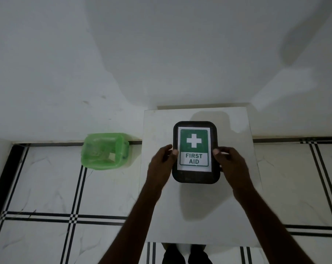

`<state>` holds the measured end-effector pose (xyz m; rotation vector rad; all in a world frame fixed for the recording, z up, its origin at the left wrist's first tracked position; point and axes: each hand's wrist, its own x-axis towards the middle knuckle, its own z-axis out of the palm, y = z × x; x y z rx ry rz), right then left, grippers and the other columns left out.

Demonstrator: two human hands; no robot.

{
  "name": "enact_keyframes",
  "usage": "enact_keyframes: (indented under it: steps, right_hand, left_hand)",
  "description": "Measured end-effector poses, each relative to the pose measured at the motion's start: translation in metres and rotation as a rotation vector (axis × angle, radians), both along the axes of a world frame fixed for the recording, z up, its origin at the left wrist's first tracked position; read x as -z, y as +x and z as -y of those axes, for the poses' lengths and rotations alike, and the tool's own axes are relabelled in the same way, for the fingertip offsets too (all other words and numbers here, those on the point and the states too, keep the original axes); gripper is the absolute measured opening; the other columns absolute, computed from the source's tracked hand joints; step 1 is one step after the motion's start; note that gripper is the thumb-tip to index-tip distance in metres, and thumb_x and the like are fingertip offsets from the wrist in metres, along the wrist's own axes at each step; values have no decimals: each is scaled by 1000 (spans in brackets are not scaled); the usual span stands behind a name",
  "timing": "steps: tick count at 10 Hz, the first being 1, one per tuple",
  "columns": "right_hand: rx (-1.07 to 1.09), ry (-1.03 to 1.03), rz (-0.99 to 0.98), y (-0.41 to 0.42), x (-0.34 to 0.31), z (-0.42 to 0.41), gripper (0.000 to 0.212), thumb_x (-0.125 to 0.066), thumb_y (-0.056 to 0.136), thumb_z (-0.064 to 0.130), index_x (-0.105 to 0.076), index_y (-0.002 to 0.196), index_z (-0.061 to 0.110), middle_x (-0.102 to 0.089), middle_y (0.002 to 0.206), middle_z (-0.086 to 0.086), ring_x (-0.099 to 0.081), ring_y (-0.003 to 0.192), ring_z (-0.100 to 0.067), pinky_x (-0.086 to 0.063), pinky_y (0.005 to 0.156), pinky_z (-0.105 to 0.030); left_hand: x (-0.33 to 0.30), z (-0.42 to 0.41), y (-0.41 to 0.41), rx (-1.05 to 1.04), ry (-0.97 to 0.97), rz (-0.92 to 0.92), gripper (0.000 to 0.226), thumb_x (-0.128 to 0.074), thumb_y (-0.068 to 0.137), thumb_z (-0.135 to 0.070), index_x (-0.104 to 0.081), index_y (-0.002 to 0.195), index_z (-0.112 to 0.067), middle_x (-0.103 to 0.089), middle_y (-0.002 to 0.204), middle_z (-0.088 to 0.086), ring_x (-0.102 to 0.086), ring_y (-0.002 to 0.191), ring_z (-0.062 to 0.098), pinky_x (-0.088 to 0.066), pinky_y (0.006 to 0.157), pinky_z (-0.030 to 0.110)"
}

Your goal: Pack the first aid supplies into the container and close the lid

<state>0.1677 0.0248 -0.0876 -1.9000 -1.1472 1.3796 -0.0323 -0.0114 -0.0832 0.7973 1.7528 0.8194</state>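
A black rectangular container (195, 177) rests on a small white table (199, 216). Its lid (175, 130) is on top and carries a green and white label with a cross and the words FIRST AID. My left hand (162, 162) grips the container's left edge, thumb on the lid. At the right edge my right hand (231, 163) grips the same way, thumb on the lid too. No loose first aid supplies show in the head view.
A green translucent plastic bin (104, 151) stands on the tiled floor left of the table, against the white wall. White floor tiles with black stripes surround the table. My feet (187, 254) show under the table's near edge.
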Motion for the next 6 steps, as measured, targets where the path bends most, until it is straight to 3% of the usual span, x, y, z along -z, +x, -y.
enact_keyframes:
  steps: [1, 2, 4, 5, 6]
  right_hand:
    - [-88, -63, -108, -7, 9, 29, 43, -53, 96, 36, -47, 137, 24, -62, 125, 0, -60, 113, -22, -55, 87, -35]
    - [-80, -59, -142, -13, 18, 37, 46, -50, 96, 39, -46, 139, 23, -61, 129, -3, -57, 117, -23, -50, 101, -45]
    - [-29, -3, -130, -7, 22, 5, 44, -50, 96, 41, -48, 137, 23, -62, 126, -3, -58, 115, -23, -51, 100, -45]
    - [-66, -14, -112, -2, 24, -13, 45, -50, 96, 44, -50, 135, 21, -63, 124, -5, -59, 114, -25, -51, 99, -47]
    - [-66, 15, -44, 2, 15, -20, 48, -49, 95, 46, -51, 133, 18, -64, 123, -6, -60, 112, -24, -53, 92, -36]
  left_hand:
    - [7, 26, 18, 30, 19, 132, 39, -48, 102, -34, -52, 141, -29, -65, 131, -10, -61, 119, 6, -51, 99, 22]
    - [9, 28, 31, -8, 59, 142, 42, -43, 104, -32, -47, 145, -25, -63, 133, -9, -58, 120, 3, -48, 86, 3]
    - [13, -1, 44, -34, 105, 158, 41, -40, 105, -33, -46, 144, -25, -62, 126, -13, -57, 108, -8, -46, 78, -1]
    - [16, -15, 47, -22, 87, 128, 41, -40, 105, -34, -46, 144, -26, -61, 125, -12, -57, 108, -4, -45, 73, -3]
    - [6, -16, 45, -29, 76, 60, 43, -42, 104, -36, -46, 145, -23, -60, 133, -6, -57, 123, 13, -45, 76, 0]
